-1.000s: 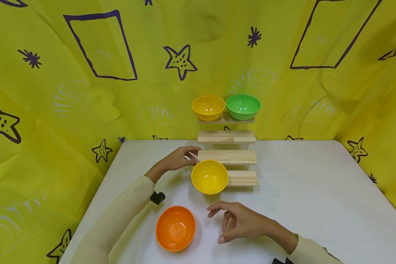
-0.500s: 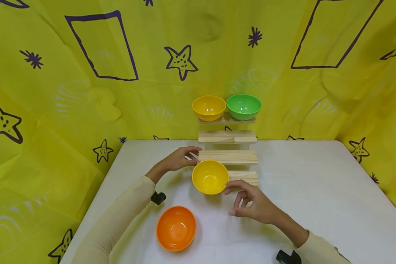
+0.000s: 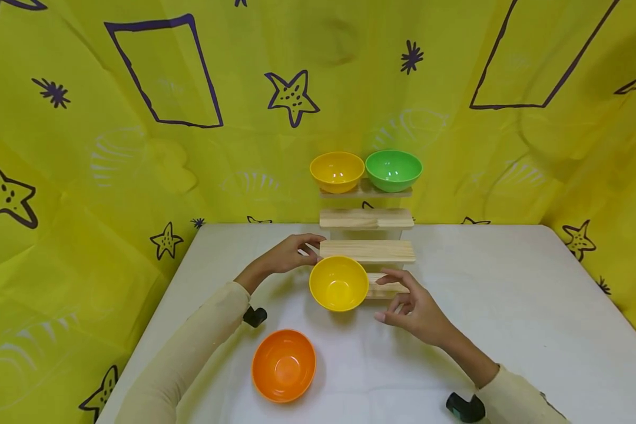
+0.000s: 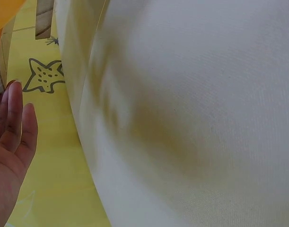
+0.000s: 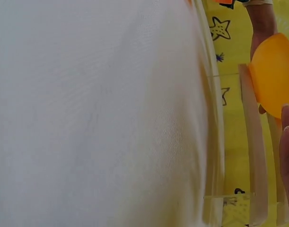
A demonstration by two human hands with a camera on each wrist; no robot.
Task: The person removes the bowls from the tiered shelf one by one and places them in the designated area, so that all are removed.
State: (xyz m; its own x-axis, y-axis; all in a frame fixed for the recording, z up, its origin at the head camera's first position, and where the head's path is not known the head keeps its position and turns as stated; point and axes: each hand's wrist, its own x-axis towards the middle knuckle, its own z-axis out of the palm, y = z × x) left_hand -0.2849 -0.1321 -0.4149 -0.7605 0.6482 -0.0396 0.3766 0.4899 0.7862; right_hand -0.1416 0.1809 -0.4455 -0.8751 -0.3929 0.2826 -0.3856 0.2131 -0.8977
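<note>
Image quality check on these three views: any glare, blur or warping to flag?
Head view: sharp and evenly lit, glare spots inside the green bowl and orange bowl, soft shadows under both arms, table edges bowed by the wide lens. Left wrist view: mostly plain tabletop, left hand soft. Right wrist view: blurred, yellow bowl indistinct.

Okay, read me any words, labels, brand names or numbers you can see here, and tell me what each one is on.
None: no view shows any readable text.
The yellow backdrop cloth bears only drawn stars and outlined shapes.
The four bowls, the wooden stepped shelf and the white table carry no markings.
</note>
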